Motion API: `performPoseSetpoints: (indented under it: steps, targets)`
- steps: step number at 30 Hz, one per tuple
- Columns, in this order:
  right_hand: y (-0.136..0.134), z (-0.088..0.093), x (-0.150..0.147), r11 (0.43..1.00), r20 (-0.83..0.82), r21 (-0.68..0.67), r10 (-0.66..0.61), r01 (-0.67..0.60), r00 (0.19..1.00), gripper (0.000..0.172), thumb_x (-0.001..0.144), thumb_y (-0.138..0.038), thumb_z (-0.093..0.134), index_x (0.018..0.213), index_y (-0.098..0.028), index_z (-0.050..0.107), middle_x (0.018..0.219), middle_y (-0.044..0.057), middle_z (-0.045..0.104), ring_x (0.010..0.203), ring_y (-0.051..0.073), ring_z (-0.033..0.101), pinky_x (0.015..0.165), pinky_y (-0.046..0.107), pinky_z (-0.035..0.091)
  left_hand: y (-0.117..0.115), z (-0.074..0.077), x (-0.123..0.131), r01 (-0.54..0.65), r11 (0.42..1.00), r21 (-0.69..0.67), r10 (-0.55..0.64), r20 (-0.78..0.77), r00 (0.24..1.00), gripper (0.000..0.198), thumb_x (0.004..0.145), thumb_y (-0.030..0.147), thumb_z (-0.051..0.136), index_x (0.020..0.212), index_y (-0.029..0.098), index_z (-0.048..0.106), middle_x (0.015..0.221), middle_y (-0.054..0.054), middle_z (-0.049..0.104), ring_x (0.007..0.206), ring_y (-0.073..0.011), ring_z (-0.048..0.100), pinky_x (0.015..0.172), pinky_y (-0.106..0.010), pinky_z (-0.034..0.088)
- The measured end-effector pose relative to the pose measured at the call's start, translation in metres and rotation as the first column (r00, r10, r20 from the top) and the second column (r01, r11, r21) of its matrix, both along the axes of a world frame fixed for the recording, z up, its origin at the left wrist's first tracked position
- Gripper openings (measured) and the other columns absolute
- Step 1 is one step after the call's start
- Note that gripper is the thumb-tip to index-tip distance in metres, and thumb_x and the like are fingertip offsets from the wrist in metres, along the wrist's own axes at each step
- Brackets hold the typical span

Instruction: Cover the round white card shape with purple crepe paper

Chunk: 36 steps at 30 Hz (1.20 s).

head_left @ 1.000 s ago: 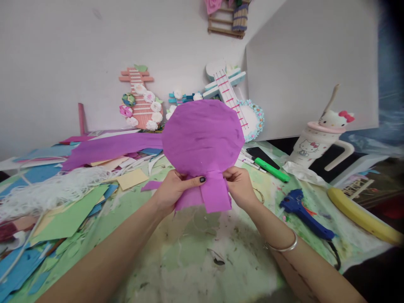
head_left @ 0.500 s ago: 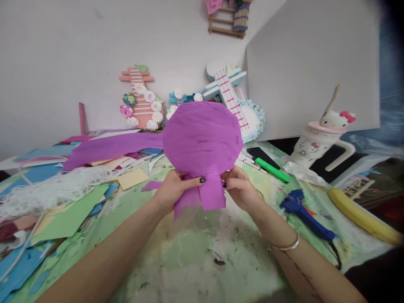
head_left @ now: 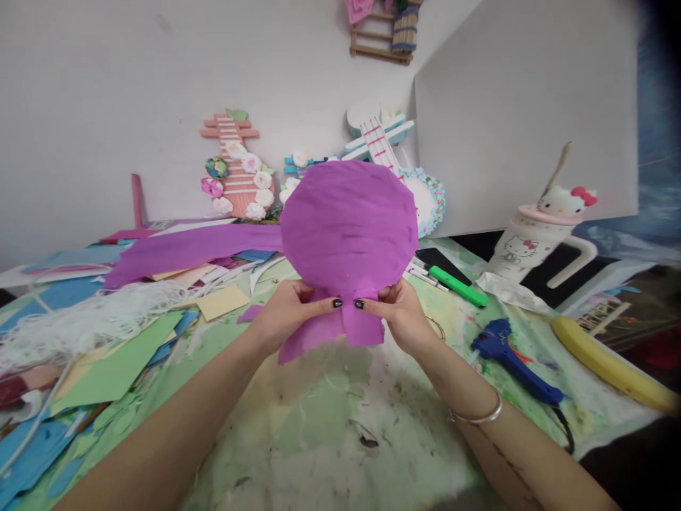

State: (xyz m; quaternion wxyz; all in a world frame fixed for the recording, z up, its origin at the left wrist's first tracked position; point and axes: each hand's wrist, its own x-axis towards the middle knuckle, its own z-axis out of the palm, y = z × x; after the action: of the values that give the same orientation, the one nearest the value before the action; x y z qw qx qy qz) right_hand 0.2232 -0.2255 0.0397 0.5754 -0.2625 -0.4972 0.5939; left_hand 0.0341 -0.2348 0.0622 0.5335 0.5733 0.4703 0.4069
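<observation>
A roughly round purple paper shape (head_left: 348, 223) with angular edges stands upright before me, facing the camera. Two purple flaps (head_left: 364, 326) hang from its lower edge, and thin creases run across its front. My left hand (head_left: 290, 312) grips the lower left, thumb pressed on the paper near the middle. On the lower right my right hand (head_left: 401, 312) pinches it too, its thumb almost meeting the other one. The fingers of both hands are partly hidden behind the paper. Behind it to the left lies a long purple paper strip (head_left: 196, 248).
On the right are a blue glue gun (head_left: 516, 362), a green marker (head_left: 457, 285), a yellow banana-shaped object (head_left: 611, 365) and a white cup with a handle (head_left: 524, 248). Paper scraps (head_left: 120, 362) and white shredded filler (head_left: 90, 323) cover the left. Decorated instrument-shaped crafts (head_left: 237, 167) lean against the wall.
The purple shape has risen slightly and shifted a little right. My right thumb has moved inward onto the front of the paper, where it now presses beside the left thumb.
</observation>
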Motion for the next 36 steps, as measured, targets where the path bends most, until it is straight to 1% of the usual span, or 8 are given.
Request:
performPoseSetpoints:
  steps: [4, 8, 12, 15, 18, 24, 30, 36]
  targets:
    - [0.002, 0.0, 0.003, 0.998, -0.039, -0.018, -0.057, 0.056, 0.998, 0.04, 0.055, -0.011, 0.078, 0.089, -0.019, 0.058, 0.079, 0.0, 0.072, 0.069, 0.016, 0.066, 0.066, 0.03, 0.053, 0.003, 0.008, -0.01, 0.011, 0.997, -0.077, -0.017, -0.081, 0.997, 0.028, 0.06, 0.033, 0.079, 0.077, 0.014, 0.066, 0.068, -0.001, 0.066, 0.056, -0.0124, 0.059, 0.051, -0.022, 0.045]
    - [0.001, 0.001, 0.004, 0.998, -0.049, -0.051, -0.039, 0.036, 0.998, 0.039, 0.056, -0.012, 0.078, 0.089, -0.02, 0.06, 0.08, 0.0, 0.071, 0.069, 0.015, 0.065, 0.066, 0.028, 0.053, 0.002, 0.014, -0.012, 0.047, 0.989, -0.141, -0.059, -0.086, 0.995, 0.024, 0.058, 0.029, 0.079, 0.068, 0.014, 0.063, 0.06, 0.001, 0.062, 0.051, -0.0101, 0.056, 0.046, -0.019, 0.042]
    - [0.0, 0.002, 0.004, 0.997, -0.071, -0.071, -0.017, 0.012, 0.997, 0.039, 0.056, -0.012, 0.078, 0.089, -0.021, 0.06, 0.081, -0.001, 0.071, 0.068, 0.015, 0.065, 0.064, 0.027, 0.053, 0.001, 0.017, -0.014, 0.062, 0.984, -0.165, -0.077, -0.086, 0.993, 0.023, 0.057, 0.027, 0.08, 0.068, 0.013, 0.064, 0.063, -0.001, 0.064, 0.054, -0.0123, 0.058, 0.05, -0.022, 0.045]
    - [-0.002, 0.002, 0.004, 0.995, -0.091, -0.104, -0.006, -0.004, 0.996, 0.038, 0.054, -0.012, 0.079, 0.087, -0.02, 0.061, 0.078, 0.0, 0.071, 0.065, 0.014, 0.064, 0.061, 0.026, 0.052, 0.001, 0.018, -0.018, 0.114, 0.976, -0.188, -0.129, -0.073, 0.989, 0.026, 0.057, 0.027, 0.08, 0.074, 0.013, 0.067, 0.069, -0.004, 0.067, 0.06, -0.0153, 0.062, 0.055, -0.025, 0.048]
    - [-0.003, 0.003, 0.004, 0.988, -0.116, -0.15, 0.014, -0.031, 0.993, 0.037, 0.053, -0.012, 0.078, 0.086, -0.019, 0.063, 0.077, 0.0, 0.071, 0.064, 0.014, 0.064, 0.06, 0.025, 0.052, 0.003, 0.017, -0.021, 0.159, 0.966, -0.202, -0.186, -0.12, 0.975, 0.03, 0.059, 0.032, 0.08, 0.078, 0.012, 0.069, 0.072, -0.006, 0.069, 0.061, -0.0167, 0.063, 0.055, -0.026, 0.048]
    - [-0.003, 0.004, 0.005, 0.979, -0.147, -0.195, 0.034, -0.063, 0.989, 0.038, 0.053, -0.011, 0.078, 0.087, -0.019, 0.064, 0.077, 0.0, 0.072, 0.063, 0.014, 0.064, 0.059, 0.024, 0.051, 0.004, 0.016, -0.023, 0.185, 0.962, -0.203, -0.212, -0.118, 0.97, 0.03, 0.061, 0.033, 0.079, 0.08, 0.012, 0.07, 0.075, -0.006, 0.07, 0.062, -0.0162, 0.063, 0.054, -0.024, 0.048]
    - [-0.002, 0.004, 0.004, 0.979, -0.155, -0.193, 0.033, -0.063, 0.987, 0.037, 0.052, -0.009, 0.077, 0.085, -0.019, 0.062, 0.075, -0.001, 0.071, 0.062, 0.014, 0.063, 0.059, 0.024, 0.05, 0.002, 0.02, -0.026, 0.215, 0.954, -0.21, -0.247, -0.141, 0.959, 0.025, 0.06, 0.033, 0.079, 0.072, 0.014, 0.068, 0.067, -0.003, 0.068, 0.054, -0.0137, 0.06, 0.047, -0.02, 0.045]
    - [-0.002, 0.004, 0.004, 0.981, -0.126, -0.187, 0.017, -0.041, 0.992, 0.043, 0.051, -0.009, 0.077, 0.089, -0.022, 0.061, 0.079, -0.001, 0.071, 0.067, 0.016, 0.064, 0.063, 0.028, 0.05, 0.002, 0.022, -0.027, 0.224, 0.953, -0.203, -0.258, -0.162, 0.952, 0.023, 0.06, 0.032, 0.078, 0.071, 0.015, 0.068, 0.067, -0.003, 0.068, 0.053, -0.0144, 0.06, 0.048, -0.022, 0.043]
